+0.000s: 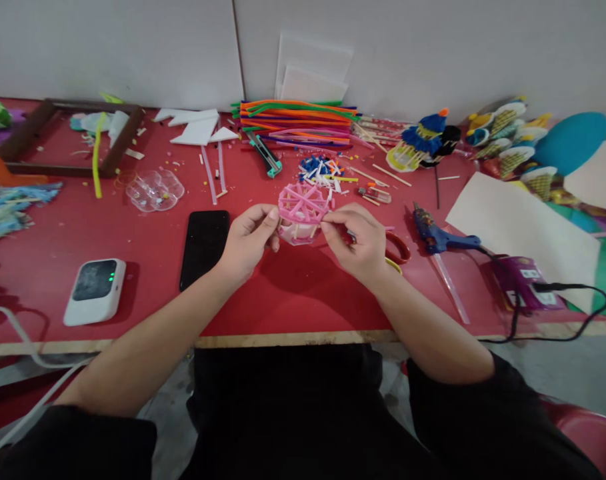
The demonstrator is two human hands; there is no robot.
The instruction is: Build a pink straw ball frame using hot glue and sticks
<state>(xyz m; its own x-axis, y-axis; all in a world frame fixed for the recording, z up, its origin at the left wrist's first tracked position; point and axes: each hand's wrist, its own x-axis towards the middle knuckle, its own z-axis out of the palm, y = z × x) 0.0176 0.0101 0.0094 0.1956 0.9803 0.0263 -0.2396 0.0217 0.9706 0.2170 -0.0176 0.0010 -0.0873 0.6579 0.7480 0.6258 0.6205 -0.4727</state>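
Left hand (247, 239) pinches one edge of a pink spoked craft frame (304, 203) between thumb and fingers; right hand (357, 241) grips the opposite edge, thumb against forefinger. The frame is held above the red tabletop (303, 303), apparently from both sides to steady it and leave its top unobstructed. Round, fuzzy-looking pink top; pale stick uprights beneath. Outward: black smartphone (203, 247), flat and glossy; blue glue gun (437, 233), likely set within right-hand reach; fuzzy, multicoloured pipe cleaners (297, 123), bundled behind.

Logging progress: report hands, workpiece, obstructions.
Left hand and right hand gripping pink spoked frame. Frame held over red table. Black smartphone beside left hand, possible obstruction.
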